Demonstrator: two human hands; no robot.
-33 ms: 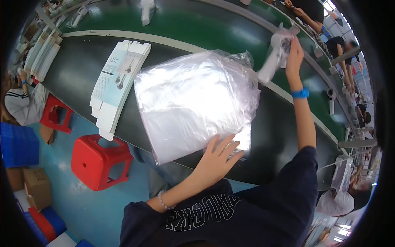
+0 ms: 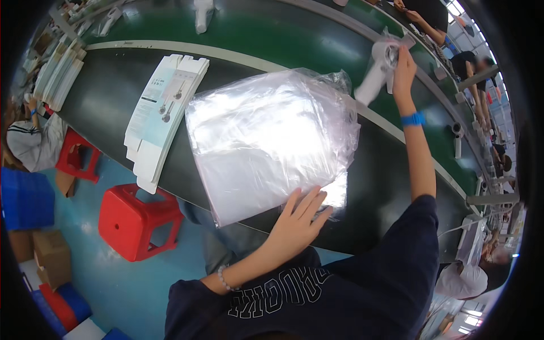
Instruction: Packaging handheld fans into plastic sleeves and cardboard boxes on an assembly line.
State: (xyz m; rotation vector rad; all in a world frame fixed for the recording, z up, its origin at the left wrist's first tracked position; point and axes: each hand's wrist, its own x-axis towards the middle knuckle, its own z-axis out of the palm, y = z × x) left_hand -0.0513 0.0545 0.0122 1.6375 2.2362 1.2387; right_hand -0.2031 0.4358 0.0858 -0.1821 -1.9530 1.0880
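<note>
My right hand (image 2: 403, 71), at the far right over the green strip, is closed on a white handheld fan (image 2: 372, 75) wrapped in a clear plastic bag. The fan is tilted, its round head by my fingers and its handle slanting down to the left. A broad stack of clear plastic bags (image 2: 249, 130) covers the middle of the dark bench. My left hand (image 2: 297, 222) lies with fingers spread on the near right edge of that stack. Flat printed cartons (image 2: 161, 113), white and pale blue, overlap in a pile left of the bags.
More white cartons (image 2: 59, 76) lie at the far left of the bench (image 2: 102, 96). Another bagged white piece (image 2: 203, 16) rests on the green strip (image 2: 243, 28). Red stools (image 2: 122, 224) and blue crates (image 2: 25, 198) stand on the floor at left. Other people work around the line.
My right hand and the bagged fan have shifted very slightly up and left. The left hand has barely moved on the bags.
</note>
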